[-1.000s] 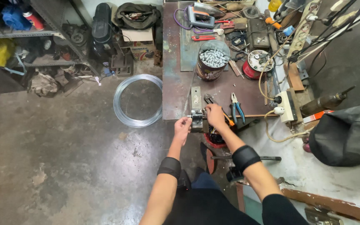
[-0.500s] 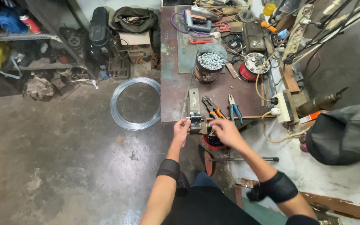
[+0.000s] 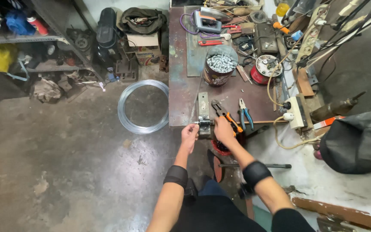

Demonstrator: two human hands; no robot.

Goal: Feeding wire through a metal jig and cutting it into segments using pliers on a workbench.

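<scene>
Gripping the small metal vise (image 3: pixel 203 122) at the near edge of the bench (image 3: pixel 181 99): left hand (image 3: pixel 189 136) curled shut around its handle end, right hand (image 3: pixel 223 129) closed over the orange-handled pliers (image 3: pixel 225 115) just right of the vise. Blue-handled pliers (image 3: pixel 245 112) further right. Beyond the vise, dark round can (image 3: pixel 219 66) full of silvery bolts; red reel (image 3: pixel 264 68) beside that. Left of the vise, on the floor, wire coil (image 3: pixel 143 106). Farthest, behind the coil, plain cardboard box (image 3: pixel 142 41).
</scene>
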